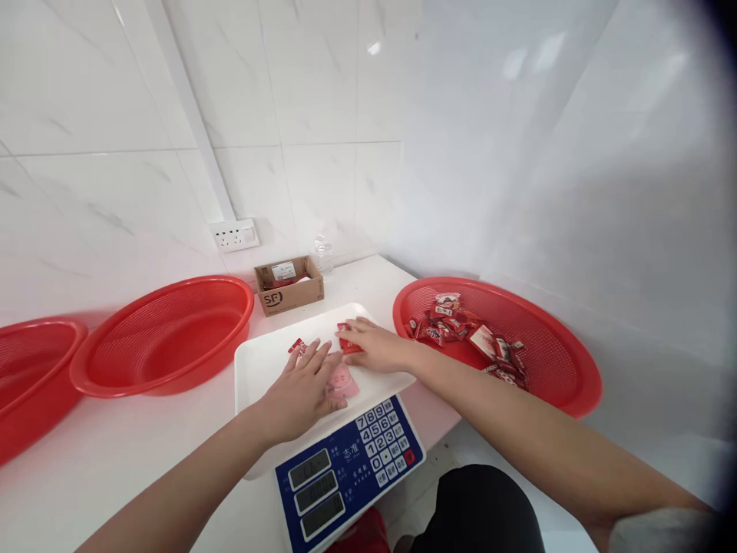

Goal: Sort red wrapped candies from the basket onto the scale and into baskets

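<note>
A white weighing tray [253,376] rests on the electronic scale, holding a few small wrapped packets. My left hand [302,388] lies over it with fingers outstretched, partly covering a pink packet [344,382]. Just beyond its fingertips sits a red-and-white packet [297,347]. My right hand [377,346] reaches in from the right, its thumb and fingers closed about a red packet [347,343]. The scale's blue panel [345,491], with number keys and three small displays, is nearest me.
On the right, a red plastic basket [567,376] holds several red snack packets [452,326]. Two more red baskets, one nearer [166,376] and one at the edge [40,415], stand left. A cardboard box [299,293] and a clear bottle [323,253] are by the wall.
</note>
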`<control>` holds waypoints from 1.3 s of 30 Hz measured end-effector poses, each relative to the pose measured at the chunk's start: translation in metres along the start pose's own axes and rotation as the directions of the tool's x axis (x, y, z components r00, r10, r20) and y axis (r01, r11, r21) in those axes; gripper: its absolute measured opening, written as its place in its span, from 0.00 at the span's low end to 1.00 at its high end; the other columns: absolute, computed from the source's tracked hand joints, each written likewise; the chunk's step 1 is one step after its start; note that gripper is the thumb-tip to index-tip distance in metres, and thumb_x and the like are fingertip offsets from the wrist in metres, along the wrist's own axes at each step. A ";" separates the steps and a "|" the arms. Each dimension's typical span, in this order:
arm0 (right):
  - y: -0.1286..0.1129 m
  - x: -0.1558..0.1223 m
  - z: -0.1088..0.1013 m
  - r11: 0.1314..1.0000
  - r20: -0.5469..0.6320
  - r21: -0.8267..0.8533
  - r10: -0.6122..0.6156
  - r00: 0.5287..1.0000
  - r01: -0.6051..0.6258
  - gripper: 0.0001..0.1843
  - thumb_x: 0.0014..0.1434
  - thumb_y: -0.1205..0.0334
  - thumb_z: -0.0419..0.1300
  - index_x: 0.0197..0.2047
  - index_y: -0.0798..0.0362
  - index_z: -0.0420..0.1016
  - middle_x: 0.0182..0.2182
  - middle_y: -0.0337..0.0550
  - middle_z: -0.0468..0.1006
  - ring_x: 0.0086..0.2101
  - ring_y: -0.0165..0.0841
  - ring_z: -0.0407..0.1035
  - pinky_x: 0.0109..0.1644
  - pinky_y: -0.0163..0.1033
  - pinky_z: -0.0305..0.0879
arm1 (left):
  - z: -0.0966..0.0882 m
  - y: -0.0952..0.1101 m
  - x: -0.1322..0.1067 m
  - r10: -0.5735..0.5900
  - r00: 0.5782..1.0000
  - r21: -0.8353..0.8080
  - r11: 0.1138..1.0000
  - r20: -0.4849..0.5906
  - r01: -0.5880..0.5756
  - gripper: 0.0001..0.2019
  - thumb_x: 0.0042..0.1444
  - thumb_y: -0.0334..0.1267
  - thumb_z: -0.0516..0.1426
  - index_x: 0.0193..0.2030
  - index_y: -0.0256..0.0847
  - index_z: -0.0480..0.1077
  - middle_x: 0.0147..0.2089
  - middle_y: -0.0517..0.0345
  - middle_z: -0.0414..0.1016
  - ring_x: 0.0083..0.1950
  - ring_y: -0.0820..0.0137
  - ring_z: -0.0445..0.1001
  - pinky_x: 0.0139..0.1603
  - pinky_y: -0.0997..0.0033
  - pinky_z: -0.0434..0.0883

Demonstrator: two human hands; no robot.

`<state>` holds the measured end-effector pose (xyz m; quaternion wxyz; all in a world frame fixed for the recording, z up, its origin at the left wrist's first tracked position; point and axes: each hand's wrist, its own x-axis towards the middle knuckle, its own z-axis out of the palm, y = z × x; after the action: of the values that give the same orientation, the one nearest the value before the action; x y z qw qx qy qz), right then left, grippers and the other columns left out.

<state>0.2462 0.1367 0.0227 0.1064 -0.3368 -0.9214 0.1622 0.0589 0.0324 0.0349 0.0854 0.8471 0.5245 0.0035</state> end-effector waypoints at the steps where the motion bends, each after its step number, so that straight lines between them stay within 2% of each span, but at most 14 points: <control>1: 0.000 0.002 0.002 1.000 0.002 -0.014 -0.011 1.000 0.011 0.26 0.56 0.54 0.58 0.56 0.55 0.67 0.58 0.59 0.62 0.58 0.49 0.54 0.58 0.54 0.54 | 0.001 -0.001 0.003 0.001 1.000 0.025 1.000 0.006 -0.001 0.34 0.60 0.59 0.43 0.68 0.39 0.47 0.70 0.45 0.43 0.70 0.54 0.35 0.66 0.45 0.43; 5: -0.007 0.005 0.010 0.998 -0.036 -0.066 -0.016 0.999 0.013 0.13 0.60 0.64 0.52 0.46 0.53 0.73 0.48 0.53 0.71 0.49 0.42 0.63 0.51 0.48 0.59 | 0.009 -0.009 0.011 -0.013 1.000 0.084 0.996 -0.001 0.013 0.35 0.60 0.59 0.41 0.68 0.39 0.45 0.70 0.44 0.43 0.70 0.54 0.39 0.65 0.44 0.44; 8: -0.010 0.005 0.014 0.997 -0.060 -0.072 0.003 0.998 -0.008 0.11 0.60 0.66 0.51 0.42 0.54 0.73 0.43 0.50 0.71 0.42 0.38 0.66 0.44 0.43 0.62 | 0.017 -0.017 0.014 0.028 0.998 0.113 0.993 -0.057 -0.021 0.35 0.59 0.60 0.42 0.68 0.41 0.46 0.69 0.44 0.46 0.69 0.53 0.42 0.64 0.44 0.46; 11: -0.010 0.005 0.008 0.998 -0.098 -0.047 0.037 0.995 -0.041 0.09 0.59 0.66 0.52 0.41 0.53 0.73 0.41 0.47 0.72 0.39 0.35 0.67 0.43 0.38 0.62 | 0.025 -0.025 0.016 0.065 0.993 0.137 0.989 -0.103 -0.051 0.34 0.59 0.60 0.42 0.68 0.44 0.46 0.69 0.47 0.48 0.69 0.54 0.45 0.64 0.44 0.47; 13: -0.006 0.001 -0.006 0.996 -0.150 -0.019 0.082 0.985 -0.086 0.10 0.61 0.66 0.51 0.42 0.53 0.72 0.42 0.45 0.72 0.41 0.32 0.67 0.45 0.36 0.61 | 0.029 -0.031 0.016 0.084 0.989 0.148 0.987 -0.119 -0.066 0.33 0.60 0.60 0.43 0.68 0.47 0.46 0.69 0.49 0.48 0.69 0.54 0.46 0.64 0.45 0.47; 17: 0.021 -0.028 -0.054 0.966 -0.251 0.023 0.254 0.934 -0.257 0.14 0.65 0.67 0.44 0.47 0.53 0.68 0.47 0.45 0.70 0.46 0.30 0.65 0.49 0.37 0.60 | 0.034 -0.044 0.015 0.095 0.989 0.143 0.987 -0.112 -0.079 0.32 0.60 0.59 0.44 0.68 0.48 0.45 0.69 0.53 0.47 0.69 0.55 0.45 0.65 0.46 0.48; 19: 0.042 -0.052 -0.075 0.935 -0.209 0.020 0.351 0.913 -0.355 0.14 0.65 0.67 0.43 0.46 0.52 0.68 0.46 0.44 0.72 0.45 0.32 0.66 0.48 0.38 0.61 | 0.036 -0.051 0.016 0.096 0.988 0.146 0.986 -0.121 -0.078 0.32 0.60 0.58 0.44 0.68 0.50 0.44 0.69 0.55 0.47 0.69 0.55 0.46 0.65 0.47 0.48; 21: 0.066 -0.075 -0.084 0.894 -0.071 -0.009 0.445 0.893 -0.447 0.10 0.63 0.64 0.49 0.42 0.52 0.71 0.38 0.42 0.75 0.38 0.32 0.69 0.43 0.39 0.65 | 0.037 -0.053 0.019 0.106 0.986 0.152 0.985 -0.128 -0.086 0.32 0.60 0.59 0.44 0.68 0.51 0.43 0.69 0.56 0.47 0.69 0.55 0.46 0.65 0.47 0.47; 22: 0.076 -0.084 -0.085 0.874 0.019 -0.034 0.486 0.874 -0.485 0.08 0.61 0.62 0.54 0.40 0.53 0.72 0.36 0.40 0.76 0.35 0.31 0.70 0.40 0.40 0.67 | 0.037 -0.053 0.020 0.106 0.987 0.154 0.984 -0.120 -0.087 0.33 0.60 0.59 0.44 0.68 0.51 0.43 0.69 0.55 0.47 0.69 0.55 0.46 0.65 0.46 0.47; 24: 0.095 -0.095 -0.076 0.837 0.141 -0.097 0.548 0.825 -0.539 0.10 0.60 0.58 0.56 0.41 0.54 0.72 0.38 0.42 0.75 0.35 0.30 0.70 0.41 0.41 0.68 | 0.033 -0.048 0.023 0.081 0.993 0.148 0.987 -0.089 -0.068 0.33 0.59 0.60 0.43 0.68 0.50 0.44 0.69 0.54 0.47 0.69 0.54 0.45 0.65 0.45 0.47; 26: 0.108 -0.096 -0.062 0.809 0.168 -0.151 0.587 0.792 -0.568 0.14 0.60 0.57 0.56 0.47 0.55 0.70 0.46 0.45 0.72 0.42 0.34 0.69 0.45 0.46 0.68 | 0.026 -0.040 0.026 0.040 0.998 0.131 0.991 -0.042 -0.034 0.34 0.59 0.61 0.43 0.68 0.47 0.46 0.69 0.53 0.46 0.69 0.54 0.44 0.65 0.43 0.46; 31: 0.120 -0.077 -0.034 0.800 0.148 -0.203 0.595 0.790 -0.564 0.21 0.60 0.57 0.56 0.56 0.51 0.63 0.57 0.48 0.63 0.51 0.40 0.63 0.53 0.53 0.63 | 0.014 -0.028 0.026 0.002 1.000 0.096 0.995 0.003 -0.002 0.35 0.58 0.61 0.43 0.67 0.45 0.47 0.69 0.52 0.46 0.69 0.54 0.43 0.65 0.43 0.45; 36: 0.123 -0.072 -0.031 0.798 0.207 -0.208 0.601 0.772 -0.566 0.19 0.61 0.57 0.55 0.54 0.52 0.65 0.53 0.48 0.67 0.47 0.38 0.66 0.50 0.50 0.65 | 0.016 -0.033 0.020 0.027 0.999 0.099 0.995 -0.030 -0.024 0.33 0.59 0.59 0.44 0.67 0.46 0.47 0.69 0.54 0.47 0.69 0.55 0.46 0.65 0.44 0.49; 39: 0.132 -0.075 -0.037 0.824 0.264 -0.167 0.566 0.781 -0.541 0.17 0.61 0.56 0.55 0.51 0.52 0.67 0.50 0.47 0.70 0.44 0.35 0.68 0.47 0.47 0.67 | 0.022 -0.039 0.017 0.083 0.993 0.121 0.990 -0.085 -0.072 0.32 0.59 0.58 0.45 0.67 0.49 0.47 0.68 0.56 0.50 0.68 0.55 0.49 0.64 0.46 0.51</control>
<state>0.3912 0.1911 0.0012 -0.1017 -0.5677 -0.7926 0.1980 0.0338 0.0620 0.0059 0.0117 0.8694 0.4937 0.0138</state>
